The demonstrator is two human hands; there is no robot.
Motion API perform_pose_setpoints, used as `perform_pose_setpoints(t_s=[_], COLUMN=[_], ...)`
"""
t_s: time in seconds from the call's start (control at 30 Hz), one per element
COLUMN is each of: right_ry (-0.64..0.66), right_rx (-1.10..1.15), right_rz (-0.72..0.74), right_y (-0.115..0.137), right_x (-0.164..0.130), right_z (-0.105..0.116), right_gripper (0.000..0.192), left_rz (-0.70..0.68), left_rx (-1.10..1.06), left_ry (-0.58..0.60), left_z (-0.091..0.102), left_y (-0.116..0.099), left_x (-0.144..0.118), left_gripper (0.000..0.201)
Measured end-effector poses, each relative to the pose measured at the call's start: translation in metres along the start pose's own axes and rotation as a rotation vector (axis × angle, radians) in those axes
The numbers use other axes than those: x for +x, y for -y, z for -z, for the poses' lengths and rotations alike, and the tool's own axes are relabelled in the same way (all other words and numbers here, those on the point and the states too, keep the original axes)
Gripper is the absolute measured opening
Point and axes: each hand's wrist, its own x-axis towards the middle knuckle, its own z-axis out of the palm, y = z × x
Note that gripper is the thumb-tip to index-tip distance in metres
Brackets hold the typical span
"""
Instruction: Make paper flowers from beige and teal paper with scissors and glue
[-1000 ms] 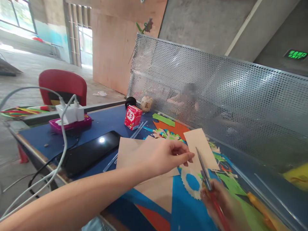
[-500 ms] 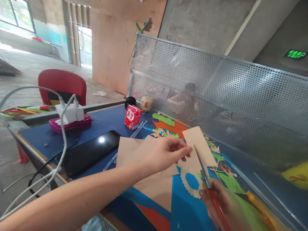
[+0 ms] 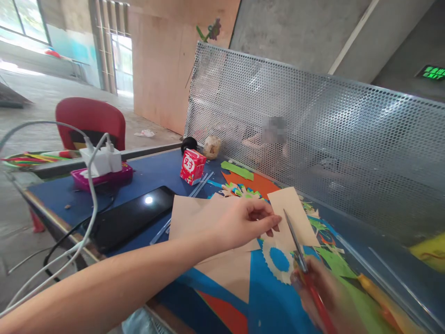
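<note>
Where the left hand pinches it between thumb and fingertips, a tan paper piece stands raised just above the table's near-right area, its near edge meeting the blades of the scissors.

Scissors: red-handled, blades pointing far and slightly left, tips lying against the tan paper. Right hand is clenched around the handles at the near right; blurred, so finger placement in the loops cannot be told.

Beneath the paper: a white saw-toothed ring with a blue centre, lying flat on blue card. A larger tan sheet lies under the left wrist, overlapping blue and orange card at the near edge.

Right of the scissors: green paper scraps and an orange-yellow stick, blurred.

Far of the paper: an orange sheet with a green strip and small coloured cuttings just beside it.

Far left of these: a red carton, upright; a black tablet lying flat, near the table's left edge; a magenta case bearing a white charger with cables.

Boundary: perforated metal screen along the table's far side. Red chair beyond the table, far left.
</note>
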Motion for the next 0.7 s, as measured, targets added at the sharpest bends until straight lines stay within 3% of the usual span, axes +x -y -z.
perform_pose_setpoints(t_s=[0.23,0.5,0.7], right_ry=[0.061,0.068,0.029], right_rx=[0.08,0.089,0.092], right_rz=[-0.201,-0.177,-0.122], right_y=[0.015,0.012,0.005], right_x=[-0.002,-0.001,-0.003], right_z=[0.007,0.007,0.001], right_gripper=[0.039,0.036,0.037], left_rz=[0.02,-0.044,-0.053], left_rx=[-0.002,-0.054,-0.041], left_ry=[-0.016,-0.116,-0.086], left_z=[-0.001,0.002,0.001], left_y=[0.0,0.002,0.006], left_x=[-0.001,0.001,0.001], left_gripper=[0.019,0.022,0.022])
